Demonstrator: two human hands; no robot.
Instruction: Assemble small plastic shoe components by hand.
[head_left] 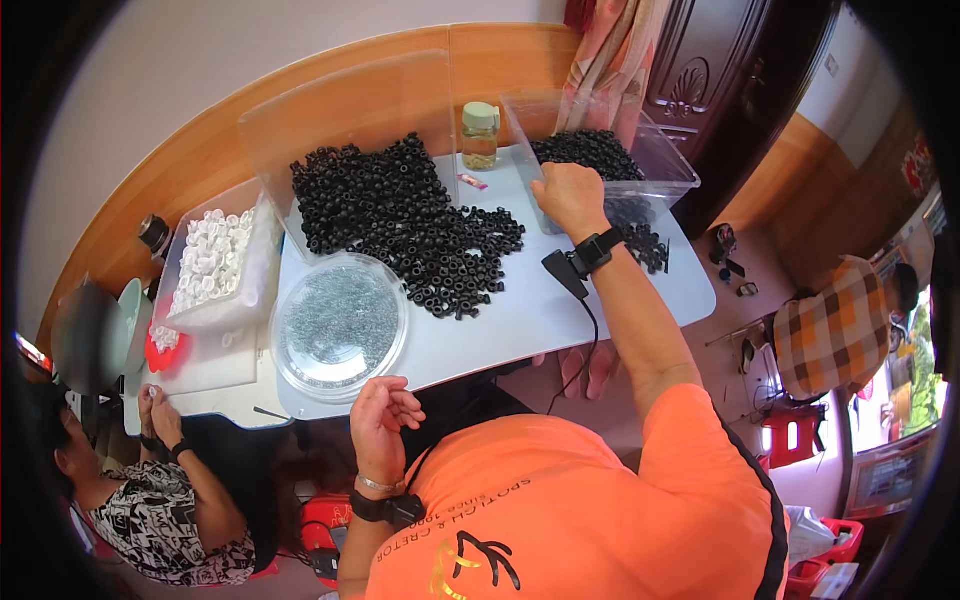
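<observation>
My right hand (572, 197) is closed in a fist at the left wall of a clear plastic bin (680, 178), which holds small black rings (590, 150). Its fingertips are turned away, so what they may hold is hidden. In front of the table edge is my left hand (385, 425), its fingers loosely curled and apart with nothing visible in them. It is nearest a round clear tub (388, 378) filled with tiny clear, bluish pieces (340, 315). A wide heap of black rings (460, 260) spills onto the white table (535, 325) from a second clear bin (350, 95) lying tipped.
A jar with a green lid (480, 130) and a small pink packet (472, 182) stand between the bins. At left, a tub (230, 300) holds white plastic parts, beside a red dish (160, 350). Another person (165, 500) sits at the left; one in a checked shirt (830, 325) is at right.
</observation>
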